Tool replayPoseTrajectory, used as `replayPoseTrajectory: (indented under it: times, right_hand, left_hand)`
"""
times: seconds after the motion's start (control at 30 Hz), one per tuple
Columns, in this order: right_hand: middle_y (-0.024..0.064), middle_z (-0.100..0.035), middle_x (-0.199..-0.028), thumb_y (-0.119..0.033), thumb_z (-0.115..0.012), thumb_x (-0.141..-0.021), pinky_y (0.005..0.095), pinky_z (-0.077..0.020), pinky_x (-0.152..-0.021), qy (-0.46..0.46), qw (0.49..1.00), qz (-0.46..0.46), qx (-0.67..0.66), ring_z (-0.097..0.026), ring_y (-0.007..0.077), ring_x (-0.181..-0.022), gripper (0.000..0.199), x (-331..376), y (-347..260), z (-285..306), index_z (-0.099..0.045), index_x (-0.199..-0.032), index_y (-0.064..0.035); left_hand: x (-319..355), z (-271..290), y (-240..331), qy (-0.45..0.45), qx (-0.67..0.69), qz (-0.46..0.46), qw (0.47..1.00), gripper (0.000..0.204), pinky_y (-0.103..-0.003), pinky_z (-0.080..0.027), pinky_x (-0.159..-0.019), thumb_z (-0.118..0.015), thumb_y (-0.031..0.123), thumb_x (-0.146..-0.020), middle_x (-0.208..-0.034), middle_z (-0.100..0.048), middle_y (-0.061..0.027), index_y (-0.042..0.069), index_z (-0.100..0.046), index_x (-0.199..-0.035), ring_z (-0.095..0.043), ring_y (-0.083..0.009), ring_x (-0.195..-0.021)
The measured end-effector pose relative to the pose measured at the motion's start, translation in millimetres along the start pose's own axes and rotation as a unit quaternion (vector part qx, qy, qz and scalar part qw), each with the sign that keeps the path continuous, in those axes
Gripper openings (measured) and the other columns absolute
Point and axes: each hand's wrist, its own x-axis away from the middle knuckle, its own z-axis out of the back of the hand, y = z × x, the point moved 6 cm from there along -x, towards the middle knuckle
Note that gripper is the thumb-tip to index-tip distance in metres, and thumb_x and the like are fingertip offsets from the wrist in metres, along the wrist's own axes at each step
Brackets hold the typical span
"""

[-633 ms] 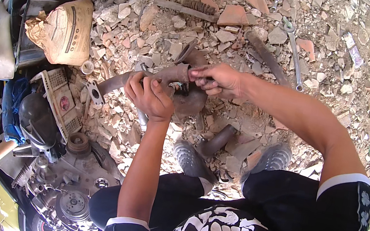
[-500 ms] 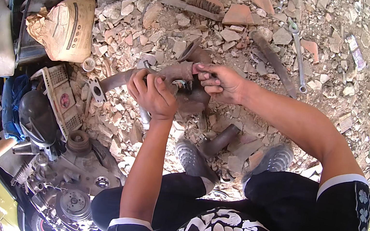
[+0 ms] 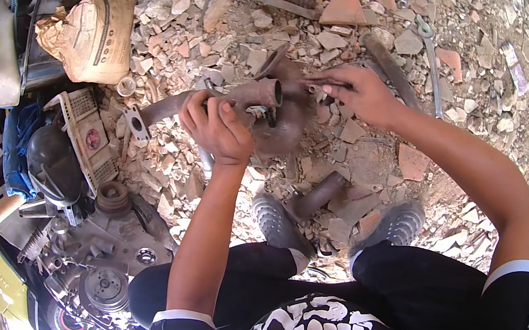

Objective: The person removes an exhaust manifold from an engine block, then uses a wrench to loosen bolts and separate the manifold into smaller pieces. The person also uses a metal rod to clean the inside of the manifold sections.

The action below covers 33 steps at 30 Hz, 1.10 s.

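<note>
A rusty, branched metal exhaust pipe (image 3: 257, 94) lies across the rubble in front of me, one round open mouth facing right. Its left end carries a flat flange (image 3: 137, 123) with a hole. My left hand (image 3: 218, 129) is closed around the pipe's middle, fingers over the top. Off the mouth, to the upper right, is my right hand (image 3: 360, 96), its fingers drawn together in a pinch and pointing left; anything between them is too small to make out. A short bent dark pipe piece (image 3: 321, 197) rests near my feet.
A wire brush (image 3: 278, 2), a flat metal bar (image 3: 391, 67) and a combination wrench (image 3: 431, 61) lie on broken tile and stones. At left are a paper sack (image 3: 100, 36), a white plastic crate (image 3: 84, 135) and an engine (image 3: 107, 289). My shoes (image 3: 279, 222) flank the pipe piece.
My right hand has come away from the pipe's mouth, moving right and slightly up, which uncovers the opening. The left hand keeps its hold in nearly the same place.
</note>
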Motion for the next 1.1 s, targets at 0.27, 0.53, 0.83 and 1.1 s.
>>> replayPoseTrajectory:
  times: [0.27, 0.53, 0.83, 1.1]
  right_hand:
    - [-0.0034, -0.065, -0.082, -0.037, -0.067, -0.099, 0.0246, -0.0382, -0.058, -0.066, 0.883, -0.393, -0.248, -0.047, 0.0081, -0.066, 0.037, -8.0, -7.1, -21.5, -0.07, -0.127, -0.0123]
    - [0.016, -0.072, -0.091, -0.023, -0.075, -0.085, 0.0469, -0.054, -0.079, 0.038, 0.996, -0.048, 0.072, -0.069, 0.0376, -0.088, 0.028, -24.9, -22.3, -36.4, -0.071, -0.11, -0.0121]
    - [0.0102, -0.063, -0.086, -0.021, -0.078, -0.081, 0.0453, -0.0538, -0.066, 0.099, 0.941, 0.227, 0.23, -0.067, 0.0333, -0.075, 0.026, -36.4, -31.2, -34.0, -0.064, -0.099, -0.0093]
    - [0.0169, -0.067, -0.076, -0.018, -0.075, -0.078, 0.048, -0.0557, -0.068, 0.108, 0.976, 0.007, 0.188, -0.067, 0.041, -0.07, 0.023, -42.0, -21.3, -57.5, -0.065, -0.089, -0.001]
  left_hand:
    - [1.6, 1.2, -0.3, 0.009, -0.012, 0.006, 1.0, 0.042, -0.049, -0.035, -0.098, -0.039, 0.028, -0.103, -0.109, -0.058, -0.0204, 0.002, -0.064, -0.082, -0.051, -0.038, -0.107]
    - [-1.0, 0.7, 3.4, 0.006, -0.004, -0.001, 1.0, 0.042, -0.05, -0.036, -0.098, -0.039, 0.028, -0.102, -0.109, -0.059, -0.021, 0.001, -0.064, -0.082, -0.051, -0.0388, -0.107]
    - [-1.8, -0.1, 4.2, 0.013, 0.003, -0.006, 1.0, 0.04, -0.052, -0.037, -0.097, -0.041, 0.027, -0.102, -0.108, -0.059, -0.021, 0.0, -0.062, -0.082, -0.051, -0.0394, -0.105]
    - [-0.5, -0.7, 2.8, 0.001, 0.005, -0.002, 1.0, 0.038, -0.052, -0.037, -0.099, -0.041, 0.026, -0.101, -0.109, -0.058, -0.0205, 0.0, -0.062, -0.082, -0.051, -0.0389, -0.107]
